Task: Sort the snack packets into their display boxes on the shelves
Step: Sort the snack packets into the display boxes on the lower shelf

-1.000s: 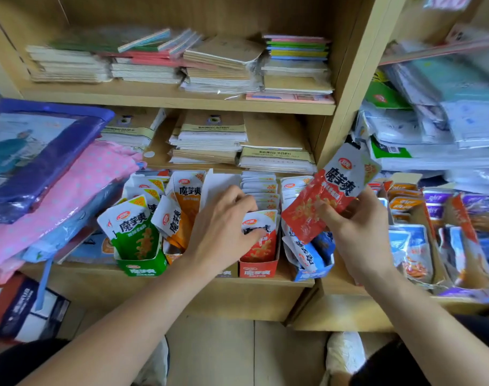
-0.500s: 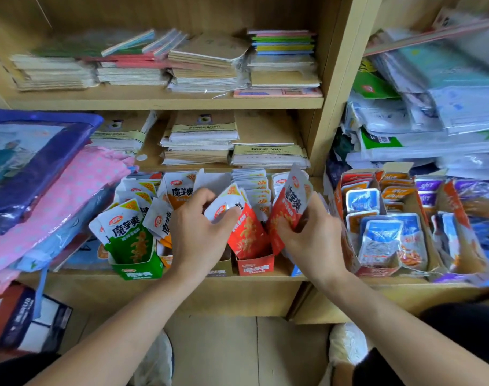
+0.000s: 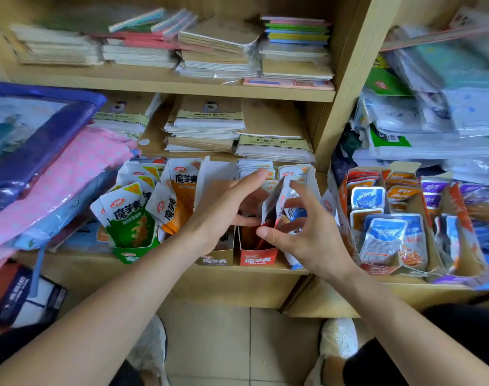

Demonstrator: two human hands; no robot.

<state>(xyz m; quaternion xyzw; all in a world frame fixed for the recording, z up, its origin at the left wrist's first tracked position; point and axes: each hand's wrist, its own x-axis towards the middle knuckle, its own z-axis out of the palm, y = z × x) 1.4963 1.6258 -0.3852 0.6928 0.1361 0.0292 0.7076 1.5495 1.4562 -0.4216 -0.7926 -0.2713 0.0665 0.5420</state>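
A red snack packet (image 3: 274, 207) stands edge-on over the red display box (image 3: 256, 256) on the lower shelf. My right hand (image 3: 307, 235) pinches it between thumb and fingers, its lower end inside the box. My left hand (image 3: 223, 210) reaches in from the left with straight fingers and holds the box's gap apart; its index finger lies across the packets stacked behind. Left of that are a brown box (image 3: 215, 259), orange packets (image 3: 183, 188), and a green box (image 3: 127, 256) with green packets (image 3: 131, 222). Blue packets (image 3: 294, 214) sit behind my right hand.
Cardboard boxes (image 3: 346, 218) of blue, orange and purple packets fill the right-hand shelf. Stacks of notebooks (image 3: 209, 126) lie on the shelves above. Pink and blue fabric bundles (image 3: 59, 174) crowd the left. A wooden upright (image 3: 338, 107) separates the two shelf units.
My right hand carried the red packet from the right-hand shelf over to the red box and turned it edge-on into the gap. My left hand went from gripping the front packets to holding the gap apart.
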